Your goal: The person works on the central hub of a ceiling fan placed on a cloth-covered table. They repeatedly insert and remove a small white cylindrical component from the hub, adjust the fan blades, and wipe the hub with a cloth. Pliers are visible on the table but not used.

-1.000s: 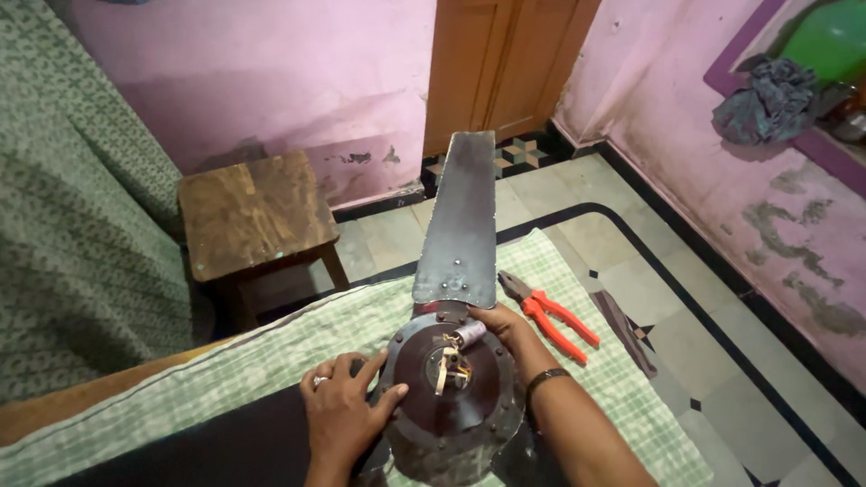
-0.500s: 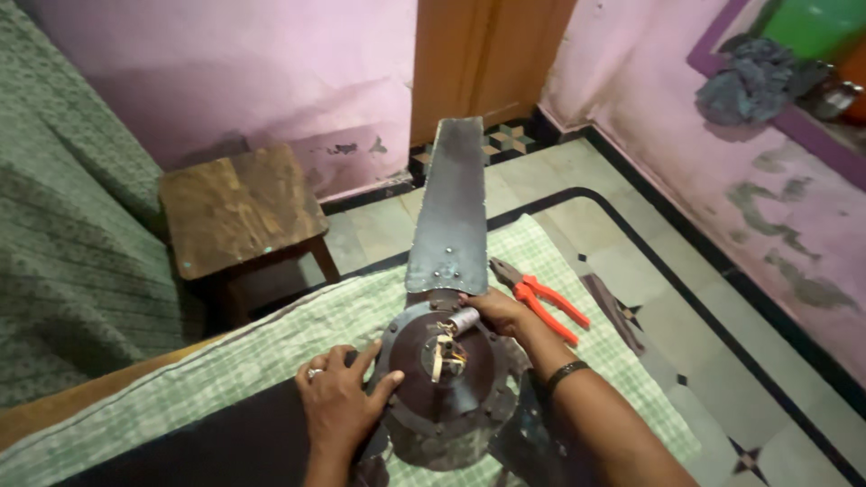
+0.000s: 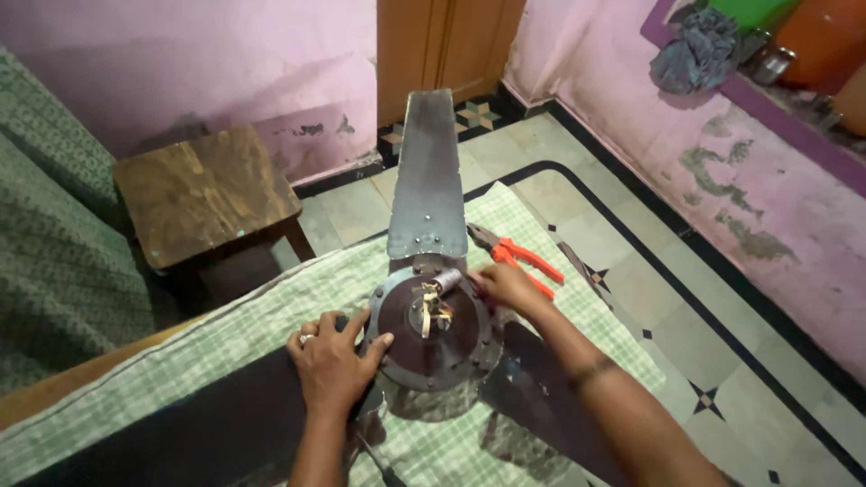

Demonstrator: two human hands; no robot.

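A dark ceiling fan motor housing (image 3: 437, 347) lies on a green checked cloth (image 3: 271, 311), with one long grey blade (image 3: 426, 176) pointing away from me. My left hand (image 3: 332, 361) presses flat on the housing's left rim, a ring on one finger. My right hand (image 3: 505, 287) pinches a small silvery cylindrical part (image 3: 444, 281) at the housing's upper right edge, near the blade's root. Brass-coloured wire ends (image 3: 433, 311) stick up at the hub. Two more dark blades (image 3: 541, 397) spread out under my right forearm and to the lower left.
Orange-handled pliers (image 3: 519, 257) lie on the cloth right of the blade root. A dark flat tool (image 3: 577, 266) rests on the tiled floor beyond. A worn wooden stool (image 3: 203, 194) stands at the left, a green patterned fabric (image 3: 54, 261) farther left, pink walls behind.
The view has shifted slightly and the fan sits a little higher in frame. Both hands stay on the housing, the right still at the silvery part.
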